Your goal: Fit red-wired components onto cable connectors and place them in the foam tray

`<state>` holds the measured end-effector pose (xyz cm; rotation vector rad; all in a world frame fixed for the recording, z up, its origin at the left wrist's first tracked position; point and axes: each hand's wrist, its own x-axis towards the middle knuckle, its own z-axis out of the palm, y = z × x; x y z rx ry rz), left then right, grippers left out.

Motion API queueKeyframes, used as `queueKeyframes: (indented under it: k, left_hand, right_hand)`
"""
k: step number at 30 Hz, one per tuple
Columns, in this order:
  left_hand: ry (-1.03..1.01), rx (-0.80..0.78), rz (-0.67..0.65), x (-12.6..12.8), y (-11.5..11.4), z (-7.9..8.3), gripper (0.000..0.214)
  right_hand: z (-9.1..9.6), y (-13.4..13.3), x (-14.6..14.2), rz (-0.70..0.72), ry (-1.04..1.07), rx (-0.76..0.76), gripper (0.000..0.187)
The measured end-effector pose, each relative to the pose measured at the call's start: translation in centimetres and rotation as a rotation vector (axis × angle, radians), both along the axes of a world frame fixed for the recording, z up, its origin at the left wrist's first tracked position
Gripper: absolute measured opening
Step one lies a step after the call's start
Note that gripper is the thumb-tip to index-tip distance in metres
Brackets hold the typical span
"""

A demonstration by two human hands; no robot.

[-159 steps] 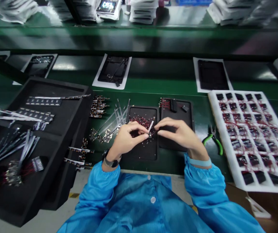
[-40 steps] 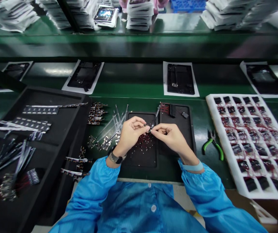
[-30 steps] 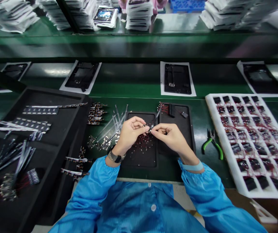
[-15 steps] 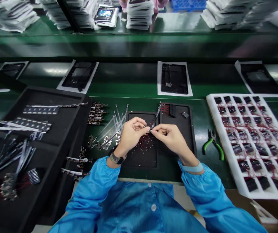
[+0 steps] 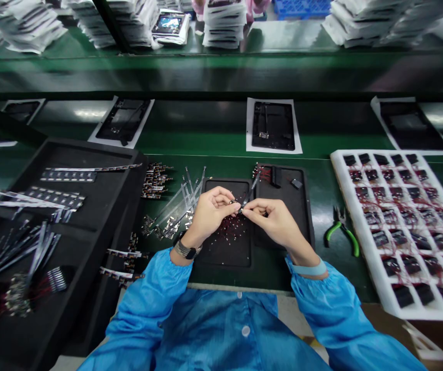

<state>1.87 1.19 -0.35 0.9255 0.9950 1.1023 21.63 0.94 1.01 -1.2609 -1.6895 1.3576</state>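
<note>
My left hand and my right hand meet fingertip to fingertip above a shallow black tray. Both pinch a small circuit board, mostly hidden by the fingers, from which a dark flat ribbon cable rises away from me. Beneath my fingers, small parts with red wires lie scattered in the tray. A second black tray, partly under my right hand, holds a black block, a small grey piece and red-wired parts.
Boards with clear ribbon cables lie to the left, near a large black tray. Green-handled pliers and a white foam tray of wired parts are at right. Tablet housings lie beyond; a co-worker's pink sleeve shows behind paper stacks.
The tablet housings have shifted slightly left along the line. My hands stay together in nearly the same pinch, and the ribbon cable tilts a little more to the right.
</note>
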Motion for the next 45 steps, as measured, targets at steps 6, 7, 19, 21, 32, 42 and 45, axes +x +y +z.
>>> queueKeyframes:
  k: [6,7,19,21,32,42,45]
  left_hand:
    - [-0.058,-0.039,-0.05,-0.4,0.3,-0.1,0.036]
    - [-0.067,-0.049,-0.058,-0.4,0.3,-0.1,0.037]
    - [-0.111,-0.102,-0.095,-0.3,0.3,-0.5,0.042]
    - [-0.115,-0.105,-0.092,-0.3,0.3,-0.6,0.043]
    - [-0.068,-0.055,-0.069,-0.7,0.2,0.7,0.038]
    - [-0.259,0.105,0.356,-5.2,1.5,2.7,0.039]
    - [-0.248,0.114,0.367,-5.2,1.6,2.6,0.037]
  right_hand:
    - [0.3,0.0,0.0,0.011,-0.003,0.008,0.025]
    - [0.4,0.0,0.0,0.016,0.0,0.001,0.025]
    - [0.5,0.3,0.2,0.063,0.051,-0.066,0.033]
    - [0.4,0.4,0.3,0.065,0.056,-0.073,0.032]
    - [0.2,0.6,0.3,0.073,0.065,-0.027,0.03]
    - [-0.9,0.2,0.0,0.29,-0.382,0.458,0.011]
    - [-1.7,-0.1,-1.4,0.33,-0.464,0.509,0.016]
